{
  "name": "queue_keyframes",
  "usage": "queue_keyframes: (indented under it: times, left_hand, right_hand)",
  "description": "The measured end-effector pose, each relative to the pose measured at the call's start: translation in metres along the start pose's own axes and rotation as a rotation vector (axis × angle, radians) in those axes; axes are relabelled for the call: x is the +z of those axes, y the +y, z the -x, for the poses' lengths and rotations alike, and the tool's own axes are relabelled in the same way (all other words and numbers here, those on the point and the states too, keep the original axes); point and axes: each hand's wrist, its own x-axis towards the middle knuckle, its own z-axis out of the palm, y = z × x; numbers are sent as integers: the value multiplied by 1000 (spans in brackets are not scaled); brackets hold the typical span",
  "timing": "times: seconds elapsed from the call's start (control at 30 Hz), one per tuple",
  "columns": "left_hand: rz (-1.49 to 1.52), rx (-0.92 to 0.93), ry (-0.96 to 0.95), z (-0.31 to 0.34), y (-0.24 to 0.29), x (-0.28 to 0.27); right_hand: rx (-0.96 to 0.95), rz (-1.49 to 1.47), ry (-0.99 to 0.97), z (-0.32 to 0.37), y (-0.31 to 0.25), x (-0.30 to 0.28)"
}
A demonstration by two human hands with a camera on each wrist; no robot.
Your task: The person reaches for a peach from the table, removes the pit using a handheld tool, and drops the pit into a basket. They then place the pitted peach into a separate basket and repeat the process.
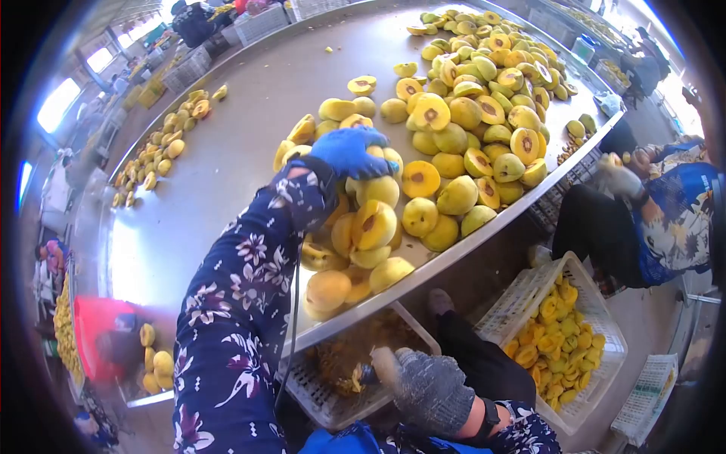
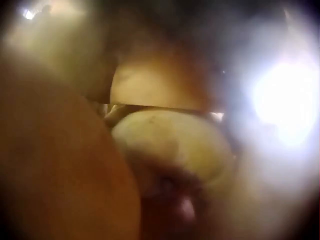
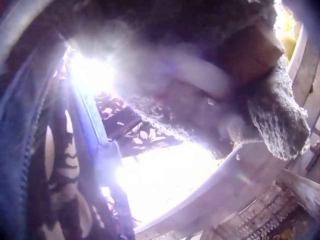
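My left hand [image 1: 349, 151], in a blue glove, reaches over the metal table and rests on several halved yellow peaches [image 1: 374, 225], its fingers draped over them. Beside it lies a large heap of peach halves [image 1: 469, 113], some showing a reddish pit hollow. A blurred peach half [image 2: 170, 140] fills the middle of the left wrist view. Low over a crate, my right hand [image 1: 431, 390] in a grey knitted glove curls round a short brown handle [image 3: 252, 52]. The handle's dark end [image 1: 368, 374] points left; its kind I cannot tell.
Under the table edge stands a grey crate [image 1: 333, 401] with brown scraps. A white crate [image 1: 605, 333] of peach pieces is on the floor to the right, near another seated worker [image 1: 673, 212]. More peaches [image 1: 162, 147] line the table's left edge; a red container [image 1: 98, 337] sits lower left.
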Motion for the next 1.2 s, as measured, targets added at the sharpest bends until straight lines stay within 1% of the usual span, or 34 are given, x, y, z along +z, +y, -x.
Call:
queue_keyframes:
  times: [0.03,0.1,0.13,0.17,0.23,0.27,0.3,0.37,0.4,0.43,0.5,0.57,0.6,0.63,0.67,0.7,0.77,0.8,0.83,0.87,0.9,0.93,1.0,1.07,1.1,1.17,1.2]
  left_hand:
    - [-19,63,27,13,-3,1]
    - [115,128,17,38,-7,5]
    - [123,117,32,53,-4,6]
    - [169,62,-4,70,-1,5]
    - [123,123,55,100,-2,7]
    - [32,134,77,114,-3,6]
    - [27,100,30,127,-5,2]
    - [27,74,56,153,-9,-5]
    - [-17,86,110,166,-16,-6]
    - [49,96,75,175,-23,-11]
    - [53,-9,-65,197,-31,-22]
    - [-44,-54,-93,217,-28,-31]
    - [-43,-5,-69,227,-35,-31]
    - [-31,-39,-127,232,-28,-42]
    - [-31,-33,-237,234,-34,-54]
    - [-33,-26,-349,234,-37,-66]
    - [188,-162,-417,202,-20,-101]
    - [186,242,-212,189,-59,-95]
    - [444,-69,-169,162,-39,-104]
    - [456,-289,-123,133,-30,-111]
    - [382,-346,-66,101,-18,-114]
    - [86,-22,136,63,-52,-101]
    - [-156,124,285,-12,-80,-85]
    - [29,194,191,-70,-94,-72]
    - [36,199,181,-93,-95,-62]
    - [79,24,307,-133,-96,-38]
    - [-20,8,332,-153,-108,-30]
  right_hand:
    - [-16,1,0,0,-1,1]
    - [22,69,-25,0,-1,6]
    - [8,64,-29,0,2,9]
    - [-3,65,-33,0,3,13]
    - [-17,165,43,1,6,20]
    - [-49,170,64,3,10,24]
    - [-57,172,64,3,9,23]
    - [-39,214,27,3,7,17]
    - [-44,212,27,4,8,16]
    - [-36,186,51,5,10,15]
    - [-31,155,65,5,9,7]
    - [174,123,16,6,2,-11]
    - [176,118,10,6,3,-17]
    - [218,60,85,7,6,-21]
    - [259,1,162,8,11,-25]
    - [262,-4,162,9,18,-26]
    - [348,-49,205,10,29,-31]
    - [400,-91,231,10,27,-38]
    - [406,-97,238,9,29,-42]
    - [409,-185,286,8,31,-46]
    - [413,-269,335,8,35,-49]
    - [412,-289,352,8,39,-52]
    - [408,-301,361,9,45,-54]
    - [408,-301,361,8,55,-57]
    - [413,-304,358,10,60,-58]
    - [419,-307,350,14,69,-60]
    - [419,-312,346,14,74,-60]
